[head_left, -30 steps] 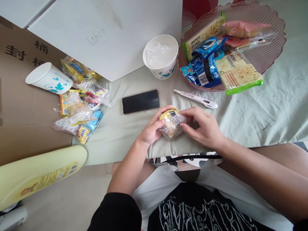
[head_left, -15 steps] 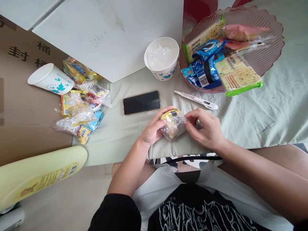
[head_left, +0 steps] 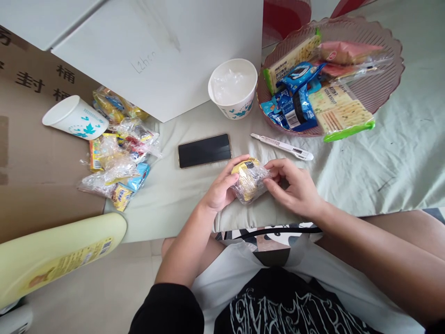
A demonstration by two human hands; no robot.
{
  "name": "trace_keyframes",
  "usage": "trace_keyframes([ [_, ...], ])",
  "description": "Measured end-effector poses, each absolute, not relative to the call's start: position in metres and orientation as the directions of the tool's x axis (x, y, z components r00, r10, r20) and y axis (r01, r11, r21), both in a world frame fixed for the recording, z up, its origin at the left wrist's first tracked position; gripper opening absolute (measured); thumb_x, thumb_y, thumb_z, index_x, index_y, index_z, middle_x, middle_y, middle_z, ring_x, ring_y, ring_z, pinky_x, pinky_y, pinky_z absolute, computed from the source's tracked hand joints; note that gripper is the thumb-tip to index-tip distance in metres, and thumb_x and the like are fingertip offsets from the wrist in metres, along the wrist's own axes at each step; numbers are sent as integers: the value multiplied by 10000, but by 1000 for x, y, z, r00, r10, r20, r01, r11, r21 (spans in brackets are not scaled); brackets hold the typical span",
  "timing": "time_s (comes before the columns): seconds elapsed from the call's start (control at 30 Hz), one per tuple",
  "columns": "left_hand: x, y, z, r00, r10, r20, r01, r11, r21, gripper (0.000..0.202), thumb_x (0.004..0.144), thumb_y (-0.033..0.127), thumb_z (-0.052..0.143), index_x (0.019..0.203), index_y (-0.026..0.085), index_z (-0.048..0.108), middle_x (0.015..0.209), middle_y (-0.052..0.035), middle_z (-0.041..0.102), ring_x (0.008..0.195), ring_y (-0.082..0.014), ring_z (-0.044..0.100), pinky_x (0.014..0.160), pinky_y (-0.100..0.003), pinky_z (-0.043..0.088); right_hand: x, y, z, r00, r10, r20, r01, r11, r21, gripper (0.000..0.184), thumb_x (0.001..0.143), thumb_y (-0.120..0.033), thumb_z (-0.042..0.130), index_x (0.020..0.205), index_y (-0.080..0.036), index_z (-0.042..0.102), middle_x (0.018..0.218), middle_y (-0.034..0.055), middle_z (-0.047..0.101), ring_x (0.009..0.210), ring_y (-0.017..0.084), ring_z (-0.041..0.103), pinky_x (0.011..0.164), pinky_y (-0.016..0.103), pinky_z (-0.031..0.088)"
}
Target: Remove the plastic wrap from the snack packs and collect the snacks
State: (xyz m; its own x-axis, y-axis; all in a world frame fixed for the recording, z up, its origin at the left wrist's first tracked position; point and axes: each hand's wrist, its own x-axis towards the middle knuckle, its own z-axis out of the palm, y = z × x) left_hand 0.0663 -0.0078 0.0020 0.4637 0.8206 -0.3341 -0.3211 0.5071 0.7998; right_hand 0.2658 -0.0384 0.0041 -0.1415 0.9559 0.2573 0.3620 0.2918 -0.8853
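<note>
A small snack in a clear and yellow wrapper (head_left: 247, 181) sits between both my hands, just above the pale green sheet (head_left: 382, 157). My left hand (head_left: 220, 188) wraps round its left side, thumb on top. My right hand (head_left: 295, 188) pinches the wrapper's right edge with its fingertips. A black phone (head_left: 204, 150) lies face up just beyond my left hand. A white utility knife (head_left: 282, 145) lies beyond my right hand.
A pink scalloped bowl (head_left: 385, 79) of biscuit packets stands at the back right. A white paper cup (head_left: 232, 88) with clear wrappers stands upright, another cup (head_left: 74, 117) lies tipped on brown cardboard (head_left: 31, 153). Loose snack wrappers (head_left: 118, 148) are heaped left. A pale yellow object (head_left: 52, 255) is at the lower left.
My hands stay on the snack; the right fingers have shifted slightly on the wrapper's edge. The view has drifted a little, nothing else has moved.
</note>
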Motion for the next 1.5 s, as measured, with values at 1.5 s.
trace_keyframes([
  [1.5, 68, -6, 6, 438, 818, -373, -323, 531, 784, 484, 751, 443, 776, 1189, 260, 685, 1135, -52, 688, 980, -213, 661, 848, -321, 535, 265, -40, 2, -218, 952, 217, 385, 288, -877, 225, 895, -196, 536, 1106, -233, 467, 669, -51, 601, 511, 112, 542, 489, 234, 432],
])
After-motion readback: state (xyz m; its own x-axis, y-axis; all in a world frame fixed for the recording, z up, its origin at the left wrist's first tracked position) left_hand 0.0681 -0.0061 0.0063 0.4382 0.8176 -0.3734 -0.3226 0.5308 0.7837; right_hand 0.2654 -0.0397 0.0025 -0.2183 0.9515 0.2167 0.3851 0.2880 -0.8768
